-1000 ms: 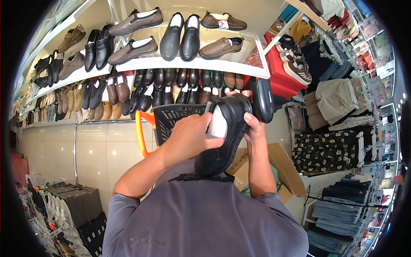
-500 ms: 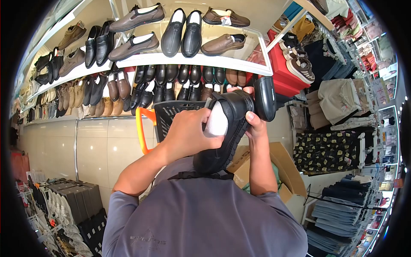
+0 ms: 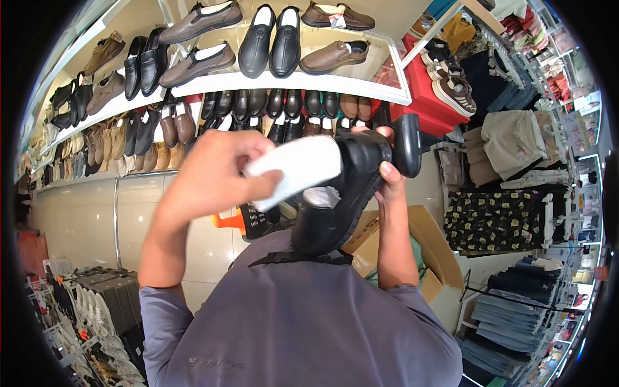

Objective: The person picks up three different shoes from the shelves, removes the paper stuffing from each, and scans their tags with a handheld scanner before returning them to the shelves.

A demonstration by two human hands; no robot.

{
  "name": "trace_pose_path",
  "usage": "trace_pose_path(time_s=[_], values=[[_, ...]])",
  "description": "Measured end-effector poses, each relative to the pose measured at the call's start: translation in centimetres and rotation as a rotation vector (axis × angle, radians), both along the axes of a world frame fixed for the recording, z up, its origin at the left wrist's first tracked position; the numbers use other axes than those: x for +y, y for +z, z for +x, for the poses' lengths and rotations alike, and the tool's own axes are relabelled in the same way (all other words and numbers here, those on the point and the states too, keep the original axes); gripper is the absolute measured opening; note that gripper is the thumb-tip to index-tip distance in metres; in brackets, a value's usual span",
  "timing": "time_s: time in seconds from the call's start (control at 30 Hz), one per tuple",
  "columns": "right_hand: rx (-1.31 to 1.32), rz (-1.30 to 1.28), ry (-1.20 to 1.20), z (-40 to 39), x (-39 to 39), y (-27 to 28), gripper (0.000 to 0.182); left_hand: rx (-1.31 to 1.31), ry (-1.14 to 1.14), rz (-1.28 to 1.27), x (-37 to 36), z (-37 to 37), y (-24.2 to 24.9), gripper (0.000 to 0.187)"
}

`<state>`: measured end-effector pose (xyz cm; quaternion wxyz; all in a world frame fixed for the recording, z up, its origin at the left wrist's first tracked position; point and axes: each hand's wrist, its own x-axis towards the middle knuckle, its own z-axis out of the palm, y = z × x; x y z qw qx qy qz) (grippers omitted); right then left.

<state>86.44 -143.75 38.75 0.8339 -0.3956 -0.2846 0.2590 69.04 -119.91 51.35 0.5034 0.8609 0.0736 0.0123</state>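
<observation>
Pinched between the thumb and fingers of my left hand is a white shoe insert, outside the shoe and slightly blurred. My right hand grips a black shoe by its upper end, the thumb on the sole side and the other fingers mostly hidden behind it. Inside the shoe's opening some pale crumpled stuffing shows. A dark rounded object is just right of my right hand; what holds it up cannot be made out.
Ahead, a white shelf carries black and brown shoes, with more rows below. An orange-and-black basket lies beneath my left forearm. An open cardboard box is at lower right. Clothes racks line the right; stacked grey boxes stand lower left.
My left hand has moved left, drawing the white insert out of the shoe. The shoe in my right hand has shifted slightly right. Less of the basket shows.
</observation>
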Motion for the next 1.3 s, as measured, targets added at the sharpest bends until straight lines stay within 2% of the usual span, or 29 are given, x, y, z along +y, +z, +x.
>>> trace_pose_path(time_s=[0.07,0.13,0.2,0.23,0.27,0.33,0.37,0.4,0.47,0.6,0.7,0.8,0.83,0.87,0.93,1.0,1.07,1.17,1.27,1.3], values=[[0.012,0.018,-0.033,0.1,-0.7,-0.4,0.066,-0.063,-0.019,-0.017,1.8,-0.6,-0.4,0.024],[0.036,0.044,-0.042,-0.2,-0.8,-0.7,0.066,-0.072,-0.073,-0.106,2.7,-0.8,-1.7,0.031],[0.006,0.094,-0.004,-0.5,-0.9,-0.3,0.068,-0.045,-0.180,-0.574,2.5,-0.5,-4.0,0.044],[0.017,0.108,0.020,-0.5,-0.7,-0.3,0.069,-0.005,-0.235,-0.694,3.1,-0.4,-6.1,0.063],[0.020,0.108,0.013,-0.5,-0.6,-0.1,0.069,0.001,-0.240,-0.695,2.8,-0.2,-7.6,0.063],[-0.029,0.096,0.094,-0.5,-0.2,0.2,0.070,-0.121,-0.247,-1.025,1.6,0.1,-9.8,0.078],[-0.024,0.106,0.101,-0.5,0.1,0.2,0.071,-0.136,-0.226,-1.071,0.9,0.4,-10.8,0.088],[-0.025,0.102,0.103,-0.6,0.3,0.2,0.071,-0.139,-0.225,-1.074,0.4,0.7,-10.7,0.088],[-0.028,0.116,0.121,-0.6,0.7,0.2,0.071,-0.205,-0.292,-1.273,-0.4,0.9,-10.5,0.090],[-0.030,0.119,0.166,-0.4,1.1,0.0,0.069,-0.258,-0.260,-1.324,0.0,0.7,-9.6,0.090],[-0.026,0.141,0.194,-0.3,1.7,0.1,0.068,-0.258,-0.205,-1.140,0.0,0.6,-9.6,0.078],[-0.036,0.176,0.263,0.3,2.4,-0.1,0.067,-0.372,-0.146,-1.249,1.2,1.7,-11.4,0.074],[-0.037,0.228,0.323,0.3,2.7,0.1,0.066,-0.440,-0.100,-1.250,1.5,2.3,-12.3,0.064],[-0.035,0.279,0.384,0.3,2.9,0.1,0.066,-0.442,-0.095,-1.252,1.7,3.0,-13.8,0.064],[-0.007,0.289,0.421,0.4,3.0,0.0,0.065,-0.320,0.037,-1.344,1.6,4.5,-17.2,0.056],[0.018,0.299,0.459,0.3,3.3,0.2,0.065,-0.139,0.072,-1.501,-0.5,5.5,-19.9,0.051],[0.064,0.296,0.501,0.1,3.5,0.7,0.064,-0.051,-0.139,-1.604,-2.3,5.8,-22.2,0.060],[0.004,0.243,0.444,0.8,3.5,0.7,0.066,-0.038,-0.193,-1.721,-4.9,4.6,-20.5,0.078],[-0.011,0.216,0.414,0.8,3.1,1.4,0.069,-0.077,-0.226,-1.681,-4.9,4.1,-20.3,0.078],[-0.055,0.120,0.358,1.0,2.6,1.8,0.072,-0.086,-0.241,-1.615,-4.7,4.0,-19.5,0.077]])
